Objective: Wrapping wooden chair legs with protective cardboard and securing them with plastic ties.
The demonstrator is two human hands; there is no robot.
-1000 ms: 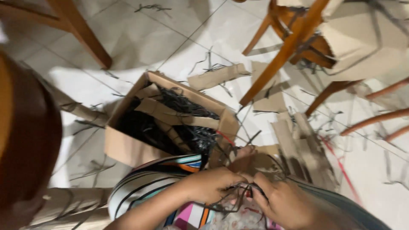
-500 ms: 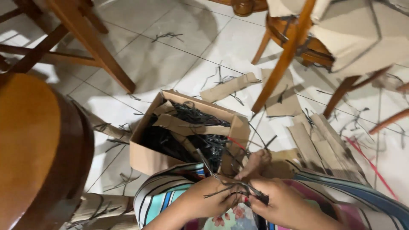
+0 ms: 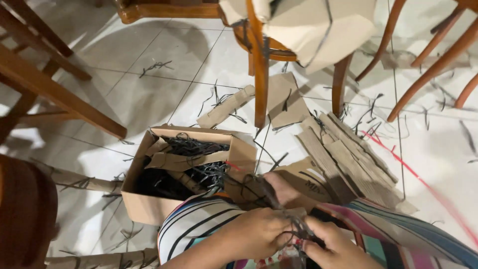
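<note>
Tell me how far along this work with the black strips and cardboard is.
Done: the cardboard box already holds a heap of black strips, and flat cardboard pieces lie stacked beside it. In hand: the left hand and right hand both grip a tangled bundle of strips over the lap. Left: loose strips and cardboard scraps lie scattered on the tiled floor.

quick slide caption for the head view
Both hands, left hand and right hand, work a tangle of black strings beside an open cardboard box.
</note>
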